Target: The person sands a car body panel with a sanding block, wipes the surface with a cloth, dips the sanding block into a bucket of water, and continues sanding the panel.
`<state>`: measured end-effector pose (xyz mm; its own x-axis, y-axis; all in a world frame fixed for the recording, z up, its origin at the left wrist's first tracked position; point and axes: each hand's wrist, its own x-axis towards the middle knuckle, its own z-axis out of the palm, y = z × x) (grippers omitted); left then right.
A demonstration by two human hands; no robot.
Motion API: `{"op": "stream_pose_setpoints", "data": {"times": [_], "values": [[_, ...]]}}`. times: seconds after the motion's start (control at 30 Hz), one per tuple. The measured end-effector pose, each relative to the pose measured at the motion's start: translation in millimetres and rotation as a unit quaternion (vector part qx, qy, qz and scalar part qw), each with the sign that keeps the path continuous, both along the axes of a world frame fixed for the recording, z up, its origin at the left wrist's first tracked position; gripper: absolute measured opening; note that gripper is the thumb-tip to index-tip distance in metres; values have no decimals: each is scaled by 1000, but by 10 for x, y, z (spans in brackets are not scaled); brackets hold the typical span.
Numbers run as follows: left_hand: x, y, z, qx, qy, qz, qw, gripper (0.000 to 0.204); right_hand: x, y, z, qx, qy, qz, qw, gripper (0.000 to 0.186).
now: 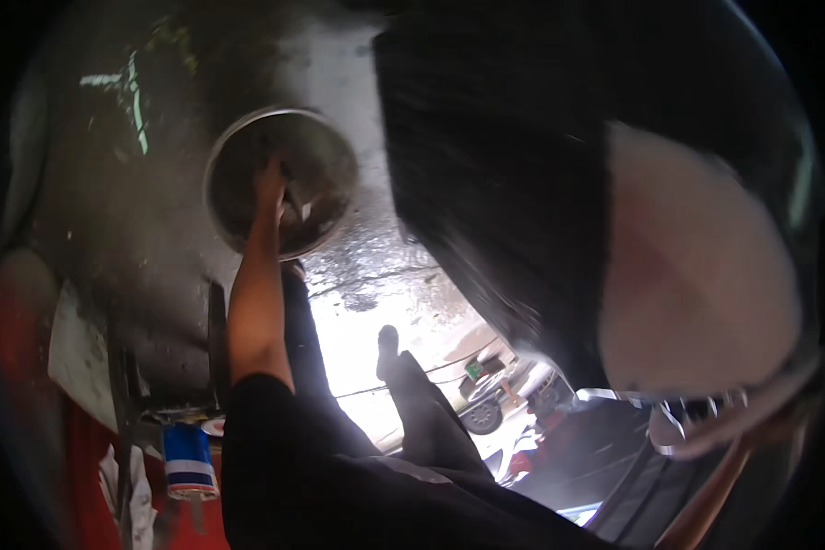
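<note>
My left hand [269,183] reaches down into a round metal basin [213,174] with a dark inside. Its fingers are mostly lost in shadow. A dark shape and a small pale piece [304,211] show beside the hand; I cannot make out whether it grips anything. At the lower right, my right hand [772,429] is blurred and dim, close under the lower edge of a large dark panel [495,165]. This panel carries a big, rounded, pale pinkish patch [697,266]. Whether the right hand touches the panel is unclear.
On the left stands a dark frame or stool [170,403], with a blue and white can [189,458] below it. White cloth [140,495] hangs over red material. My foot [388,341] is on brightly lit ground. A wheel [483,416] shows beyond.
</note>
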<state>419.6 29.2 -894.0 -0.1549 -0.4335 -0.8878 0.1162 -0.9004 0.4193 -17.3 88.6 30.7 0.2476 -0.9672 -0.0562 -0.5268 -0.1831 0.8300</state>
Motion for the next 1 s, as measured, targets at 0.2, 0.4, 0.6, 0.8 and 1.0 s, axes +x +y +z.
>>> {"op": "stream_pose_setpoints", "data": {"times": [0.2,0.4,0.6,0.8,1.0], "values": [[-448,530,2089,-95,-18,-11,995,67,-425,540,187,-46,-6,3,999,70],[-1148,480,4935,-291,69,12,954,68,-410,268,-21,-11,-121,63,991,52],[-1603,325,5940,-415,-62,-34,907,71,6,-61,-287,-40,-370,48,927,50],[-1806,601,6114,-417,-147,-23,897,66,-52,-49,-477,-64,-467,98,877,56],[-1818,-242,5683,-501,-95,46,859,54,53,-81,-458,-70,-476,124,868,59]]}}
